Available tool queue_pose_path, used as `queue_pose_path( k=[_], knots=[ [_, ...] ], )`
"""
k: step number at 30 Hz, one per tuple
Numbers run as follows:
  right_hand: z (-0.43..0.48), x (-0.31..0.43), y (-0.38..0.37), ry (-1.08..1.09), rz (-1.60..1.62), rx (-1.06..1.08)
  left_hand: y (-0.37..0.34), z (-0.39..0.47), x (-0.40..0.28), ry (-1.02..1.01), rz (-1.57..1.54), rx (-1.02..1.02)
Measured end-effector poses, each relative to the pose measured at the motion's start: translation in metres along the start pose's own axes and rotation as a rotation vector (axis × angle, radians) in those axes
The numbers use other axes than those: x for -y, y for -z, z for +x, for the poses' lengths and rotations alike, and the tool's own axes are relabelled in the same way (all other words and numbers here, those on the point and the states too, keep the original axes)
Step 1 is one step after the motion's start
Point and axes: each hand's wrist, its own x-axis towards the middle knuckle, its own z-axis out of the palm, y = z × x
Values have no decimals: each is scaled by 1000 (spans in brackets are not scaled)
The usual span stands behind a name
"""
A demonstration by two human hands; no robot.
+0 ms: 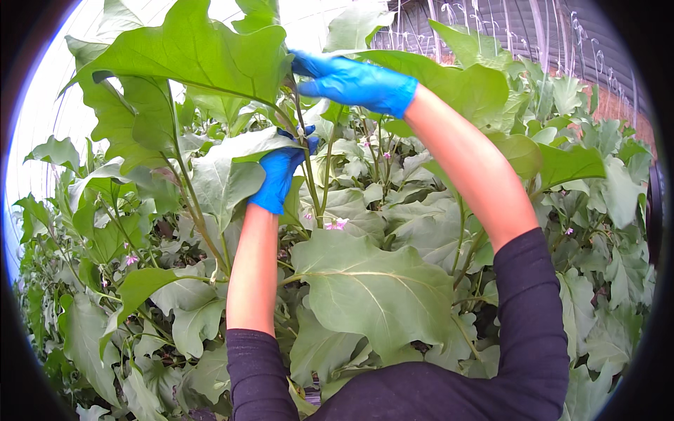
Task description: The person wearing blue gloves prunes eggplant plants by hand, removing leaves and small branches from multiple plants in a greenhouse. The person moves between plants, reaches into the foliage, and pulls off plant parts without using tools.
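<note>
Both my hands wear blue gloves among tall eggplant plants. My left hand (281, 171) is wrapped around an upright eggplant stem (311, 181); a leaf hides part of the hand. Higher up, my right hand (355, 84) reaches in from the right, its fingertips at the upper part of the same stem beside a large eggplant leaf (195, 50). Its fingertips are blurred and partly hidden, so their grip is unclear. Below my left hand hangs a pink eggplant flower (337, 224). A broad leaf (376, 289) spreads in front of my body.
Dense eggplant foliage surrounds my arms, with another branching stem (192, 197) at the left. Pale strings (571, 47) hang at the upper right before a dark ribbed covering. Bright translucent sheeting (39, 100) curves along the left. A dark rounded object (655, 213) stands at the right edge.
</note>
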Motion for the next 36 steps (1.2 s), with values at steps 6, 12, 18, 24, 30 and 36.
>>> queue_pose_path(
  k=[6,12,18,24,30,36],
  knots=[
    [55,-41,-2,311,-947,-596,10,7,-7,109,-208,105],
    [21,-67,-38,50,-417,-928,-21,7,-42,18,376,-94],
    [-35,-69,-56,-740,316,-219,-45,-4,-69,-61,964,-73],
    [-45,-84,-69,-641,412,-215,-21,-12,-30,20,230,-243],
    [-52,-91,-68,-614,453,-200,6,-32,28,105,8,-341],
    [-59,-80,-69,-577,425,-162,21,-56,23,-23,839,-232]
  ],
)
